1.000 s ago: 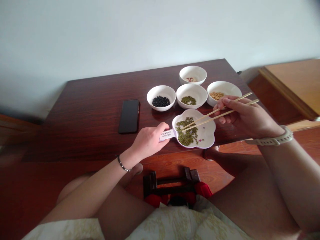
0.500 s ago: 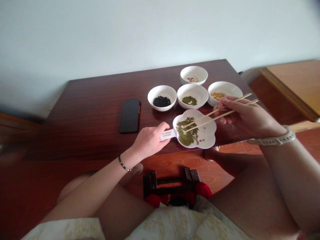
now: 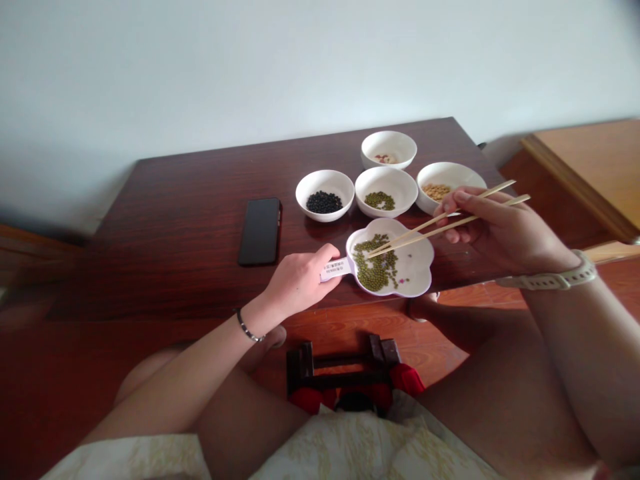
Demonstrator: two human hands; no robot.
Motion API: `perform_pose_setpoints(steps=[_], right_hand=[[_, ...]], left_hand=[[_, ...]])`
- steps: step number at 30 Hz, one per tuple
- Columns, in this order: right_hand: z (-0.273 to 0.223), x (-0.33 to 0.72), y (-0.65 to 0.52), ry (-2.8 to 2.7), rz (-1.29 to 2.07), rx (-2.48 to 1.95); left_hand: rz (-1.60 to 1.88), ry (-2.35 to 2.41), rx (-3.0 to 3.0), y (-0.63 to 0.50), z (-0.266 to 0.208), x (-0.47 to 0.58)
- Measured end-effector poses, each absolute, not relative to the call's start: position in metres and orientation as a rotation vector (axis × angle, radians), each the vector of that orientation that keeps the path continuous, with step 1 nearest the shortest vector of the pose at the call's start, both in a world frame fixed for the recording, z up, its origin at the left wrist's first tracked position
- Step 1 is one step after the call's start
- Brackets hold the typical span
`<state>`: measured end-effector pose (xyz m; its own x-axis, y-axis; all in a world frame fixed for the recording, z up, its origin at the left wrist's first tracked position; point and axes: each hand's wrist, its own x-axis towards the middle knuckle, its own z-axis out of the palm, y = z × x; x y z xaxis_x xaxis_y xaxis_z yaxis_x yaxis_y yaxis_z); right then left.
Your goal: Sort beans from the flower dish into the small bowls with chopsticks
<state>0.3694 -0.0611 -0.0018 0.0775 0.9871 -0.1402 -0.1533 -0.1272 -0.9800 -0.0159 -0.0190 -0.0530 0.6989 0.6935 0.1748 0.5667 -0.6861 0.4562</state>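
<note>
My left hand (image 3: 303,280) is closed round the labelled handle of a white flower-shaped bowl (image 3: 419,261) with a lilac rim, at the table's front edge. Green mung beans (image 3: 375,273) lie mostly in its left half. My right hand (image 3: 493,223) grips a pair of wooden chopsticks (image 3: 425,233). Their tips are close together over the beans; whether a bean is pinched between them is too small to tell. Just behind stands a white bowl (image 3: 386,210) with some mung beans in it.
A bowl of black beans (image 3: 325,212) stands left, a bowl of yellow beans (image 3: 469,179) right, and a bowl with a few reddish and pale pieces (image 3: 389,141) at the back. A black phone (image 3: 260,231) lies on the dark wooden table (image 3: 190,220). A stool (image 3: 345,373) is below.
The chopstick tips have closed together among the mung beans. My right hand has shifted slightly right. My left hand and the flower-shaped bowl stay nearly still.
</note>
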Motion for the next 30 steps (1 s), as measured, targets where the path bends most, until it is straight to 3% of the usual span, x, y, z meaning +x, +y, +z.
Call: perform_pose_setpoints(steps=[30], right_hand=[[-0.007,0.36,-0.061,-0.969,1.411,-1.246]], left_hand=[[0.45,0.981,2.555,-0.019,-0.051,-0.013]])
